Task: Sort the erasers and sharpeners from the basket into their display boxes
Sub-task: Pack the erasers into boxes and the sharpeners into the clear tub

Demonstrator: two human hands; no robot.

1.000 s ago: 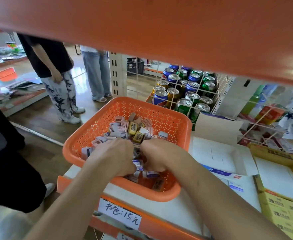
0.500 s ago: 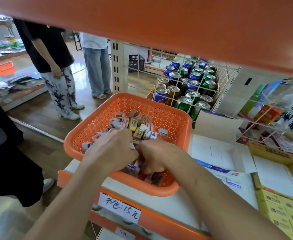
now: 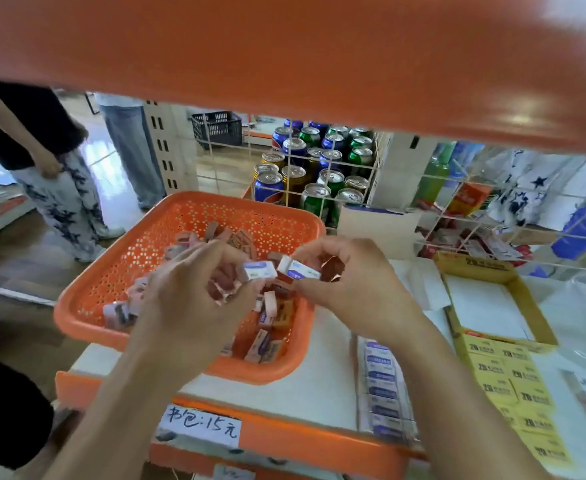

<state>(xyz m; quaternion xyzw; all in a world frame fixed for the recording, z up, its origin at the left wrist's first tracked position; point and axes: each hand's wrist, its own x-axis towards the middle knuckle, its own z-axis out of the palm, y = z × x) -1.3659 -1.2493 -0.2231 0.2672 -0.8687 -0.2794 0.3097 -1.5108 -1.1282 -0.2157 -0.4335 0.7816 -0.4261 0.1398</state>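
An orange perforated basket [image 3: 167, 251] on the white shelf holds several small boxed erasers and sharpeners [image 3: 270, 341]. Above it, my left hand [image 3: 194, 306] holds a white-and-blue eraser [image 3: 259, 270] at its fingertips and several reddish pieces in its palm. My right hand [image 3: 347, 289] pinches another white-and-blue eraser [image 3: 300, 269] and holds a reddish-brown piece [image 3: 333, 268] between its fingers. To the right lies a white display box with rows of blue-labelled erasers [image 3: 383, 386]. Further right a yellow display box [image 3: 513, 355] stands open with a white bottom.
An orange shelf [image 3: 284, 57] hangs low overhead. A wire grid [image 3: 336, 199] behind the basket fences off drink cans [image 3: 315, 168]. Two people [image 3: 59, 188] stand on the floor at the left. A price label [image 3: 201, 427] sits on the shelf's front edge.
Both hands have risen out of the basket's pile, each now holding erasers above it. The camera has tipped so the overhead shelf fills more of the view.
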